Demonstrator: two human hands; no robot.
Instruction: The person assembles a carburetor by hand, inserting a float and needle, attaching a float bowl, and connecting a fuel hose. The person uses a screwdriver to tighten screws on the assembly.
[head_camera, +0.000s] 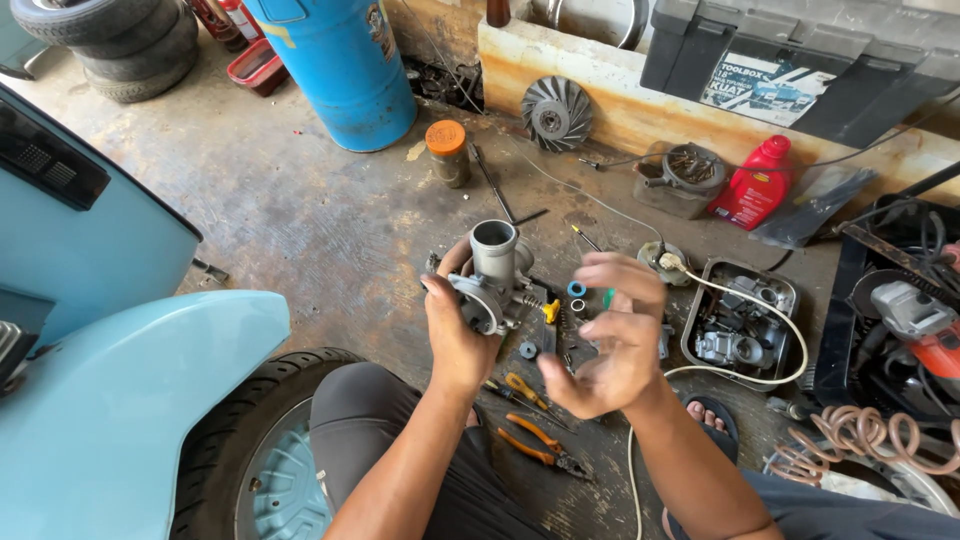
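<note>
Around the person, the biggest thing is the pale blue scooter body (110, 400) with its tyre (215, 440), which stands to the left of the left hand's fingers, so the person sits close against it on the stained concrete floor (300, 210) of a workshop. Beyond the fingers, far from them, stand a blue drum (345, 70), a stack of tyres (120, 45) and a dark toolbox (790, 60) on a low ledge, all pushed to the wall, I think to leave the floor free for work. To the right of the right hand's fingers lie a metal tray with engine parts (740, 320), a red oil bottle (755, 185) and an angle grinder (915, 325). The left hand (455, 335) holds a grey carburetor (495, 275) up in the air, fingers wrapped and pressed around its body, with the round opening up, probably so it can be looked at from all sides. The right hand (610, 335) is just beside it, not touching; it is blurred, the fingers loosely curled, and I cannot tell if they pinch something small. Below the fingers, near the knee, lie orange-handled pliers (540, 445), and between both hands are small parts, a blue ring (576, 289) and a yellow piece (551, 310), kept within easy reach.
</note>
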